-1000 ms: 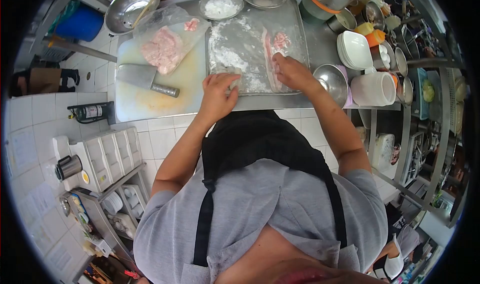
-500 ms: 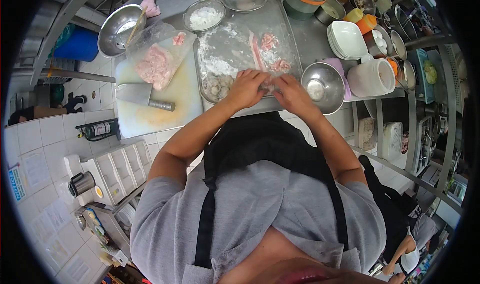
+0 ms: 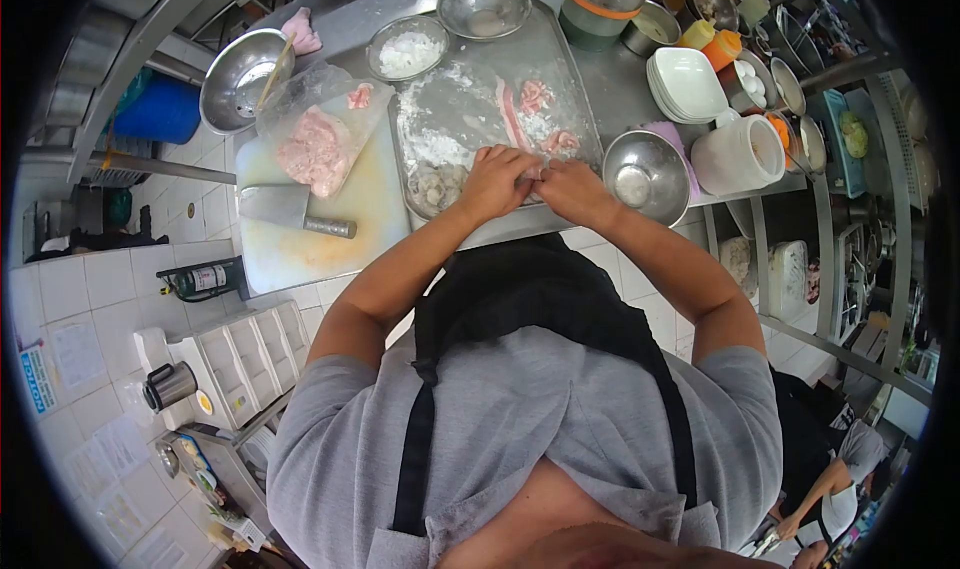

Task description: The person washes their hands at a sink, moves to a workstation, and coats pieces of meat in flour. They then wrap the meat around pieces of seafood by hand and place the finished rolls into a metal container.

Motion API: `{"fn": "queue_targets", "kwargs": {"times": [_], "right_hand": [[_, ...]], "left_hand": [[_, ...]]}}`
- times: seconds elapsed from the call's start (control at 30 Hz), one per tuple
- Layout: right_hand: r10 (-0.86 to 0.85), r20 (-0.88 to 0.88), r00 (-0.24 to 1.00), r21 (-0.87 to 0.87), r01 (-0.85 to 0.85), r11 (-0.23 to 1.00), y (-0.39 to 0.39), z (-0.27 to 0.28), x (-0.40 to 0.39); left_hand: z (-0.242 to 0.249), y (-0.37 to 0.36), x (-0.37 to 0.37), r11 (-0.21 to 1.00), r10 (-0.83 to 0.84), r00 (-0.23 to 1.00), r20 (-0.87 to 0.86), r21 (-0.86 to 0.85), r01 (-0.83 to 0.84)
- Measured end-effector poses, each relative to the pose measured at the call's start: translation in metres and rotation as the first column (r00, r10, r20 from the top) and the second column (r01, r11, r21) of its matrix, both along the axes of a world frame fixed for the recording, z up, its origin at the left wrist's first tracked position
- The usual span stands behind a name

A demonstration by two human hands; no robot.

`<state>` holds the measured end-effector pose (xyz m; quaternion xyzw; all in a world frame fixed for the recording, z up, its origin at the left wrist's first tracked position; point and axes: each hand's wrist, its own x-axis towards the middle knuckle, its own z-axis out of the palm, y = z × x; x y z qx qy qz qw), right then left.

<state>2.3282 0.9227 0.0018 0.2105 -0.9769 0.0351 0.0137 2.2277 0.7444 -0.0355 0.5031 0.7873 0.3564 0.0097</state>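
Over the near edge of the metal tray (image 3: 585,79), my left hand (image 3: 500,181) and my right hand (image 3: 577,191) meet with curled fingers. They pinch something small that the fingers mostly hide. Beside my left hand lie pale, floured lumps (image 3: 435,187) in the tray's near left corner. Beyond the hands are a long pink meat strip (image 3: 510,117), a crumpled meat piece (image 3: 535,96) and another meat piece (image 3: 560,142). White powder (image 3: 430,119) coats the tray's left part. Close to my right hand is a steel bowl (image 3: 675,174) with something white inside.
A cleaver (image 3: 285,209) and a plastic bag of pale pink meat (image 3: 315,149) lie on the cutting board (image 3: 290,264) at left. A bowl of white powder (image 3: 408,55) and a steel bowl (image 3: 485,9) stand behind. Stacked white dishes (image 3: 690,84) and a plastic tub (image 3: 738,159) are at right.
My hands have drawn closer together, and the pale thing between them is now mostly covered. Another person's arm has appeared at the far edge of the table.
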Motion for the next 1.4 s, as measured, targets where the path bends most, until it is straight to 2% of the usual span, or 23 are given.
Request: {"fn": "queue_targets", "kwargs": {"times": [0.03, 0.2, 0.27, 0.33, 0.37, 0.43, 0.47, 0.53, 0.7, 0.77, 0.8, 0.87, 1.0, 1.07, 1.1, 1.17, 1.2, 1.27, 1.3, 1.37, 1.4], "right_hand": [[0.012, 0.007, 1.000, 0.007, -0.012, 1.000, 0.000, 0.001, -0.001], [0.096, 0.042, 0.995, 0.020, -0.097, 0.995, 0.000, -0.006, -0.007], [0.033, 0.109, 0.994, 0.085, -0.042, 0.995, 0.001, -0.012, -0.009], [0.060, 0.096, 0.994, 0.049, -0.065, 0.997, -0.001, -0.006, -0.009], [0.050, 0.085, 0.995, 0.021, -0.052, 0.998, 0.000, -0.003, -0.009], [0.051, 0.115, 0.992, 0.042, -0.056, 0.998, -0.001, 0.008, -0.010], [0.048, 0.147, 0.988, 0.059, -0.057, 0.997, -0.002, 0.011, -0.010], [0.054, 0.157, 0.986, 0.065, -0.065, 0.996, -0.003, 0.015, -0.010], [0.057, 0.190, 0.980, 0.112, -0.079, 0.991, 0.001, -0.006, -0.015], [0.126, 0.109, 0.986, 0.087, -0.135, 0.987, 0.000, -0.016, -0.017], [0.106, 0.116, 0.988, 0.090, -0.116, 0.989, -0.001, -0.015, -0.017], [0.106, 0.037, 0.994, 0.032, -0.107, 0.994, -0.004, -0.012, -0.015], [0.058, 0.062, 0.996, -0.027, -0.057, 0.998, 0.003, -0.011, -0.008], [-0.019, 0.065, 0.998, -0.204, 0.032, 0.979, 0.005, 0.001, -0.003], [-0.018, 0.066, 0.998, -0.201, 0.031, 0.979, 0.006, 0.008, -0.004], [-0.099, 0.103, 0.990, -0.307, 0.127, 0.943, 0.006, 0.019, -0.004], [-0.100, 0.104, 0.990, -0.307, 0.127, 0.943, 0.007, 0.018, -0.006], [-0.019, -0.048, 0.999, -0.309, 0.003, 0.951, 0.014, 0.015, -0.016], [-0.018, -0.050, 0.999, -0.306, 0.002, 0.952, 0.017, 0.011, -0.021], [-0.015, -0.060, 0.998, -0.393, -0.010, 0.920, 0.021, 0.001, -0.029], [-0.013, -0.060, 0.998, -0.393, -0.012, 0.919, 0.021, 0.001, -0.030]], "left_hand": [[-0.003, -0.001, -0.001, 0.999, -0.036, 0.999, -0.007, -0.019, 0.036], [-0.011, -0.001, -0.001, 1.000, -0.005, 1.000, -0.024, 0.008, 0.005], [-0.008, -0.005, -0.002, 1.000, 0.007, 1.000, -0.016, 0.017, -0.007], [0.000, -0.006, -0.002, 0.993, -0.079, 0.997, 0.025, -0.089, 0.081], [0.004, -0.009, -0.006, 0.993, -0.071, 0.997, 0.022, -0.089, 0.073], [0.010, -0.005, -0.017, 0.947, -0.171, 0.982, 0.076, -0.263, 0.186], [0.013, 0.000, -0.022, 0.946, -0.176, 0.981, 0.076, -0.261, 0.190], [0.016, 0.007, -0.031, 0.892, -0.241, 0.969, 0.060, -0.380, 0.246], [0.021, 0.020, -0.042, 0.867, -0.326, 0.944, 0.048, -0.383, 0.319], [0.025, 0.023, -0.044, 0.849, -0.324, 0.945, 0.037, -0.429, 0.308], [0.027, 0.025, -0.044, 0.844, -0.343, 0.938, 0.042, -0.424, 0.327], [0.033, 0.025, -0.043, 0.823, -0.295, 0.952, 0.082, -0.484, 0.296], [0.026, 0.022, -0.043, 0.852, -0.281, 0.955, 0.094, -0.434, 0.293], [0.026, 0.019, -0.042, 0.862, -0.278, 0.957, 0.085, -0.419, 0.287], [0.023, 0.019, -0.042, 0.863, -0.277, 0.957, 0.086, -0.416, 0.287], [0.017, 0.017, -0.041, 0.878, -0.227, 0.963, 0.146, -0.397, 0.268], [0.011, 0.016, -0.040, 0.877, -0.228, 0.962, 0.148, -0.398, 0.268], [-0.001, 0.015, -0.039, 0.903, -0.188, 0.969, 0.162, -0.359, 0.235], [-0.002, 0.014, -0.037, 0.904, -0.187, 0.969, 0.160, -0.357, 0.234], [-0.006, 0.008, -0.029, 0.966, -0.035, 0.989, 0.142, -0.249, 0.070], [-0.001, 0.006, -0.026, 0.966, -0.032, 0.989, 0.142, -0.249, 0.068]]}}
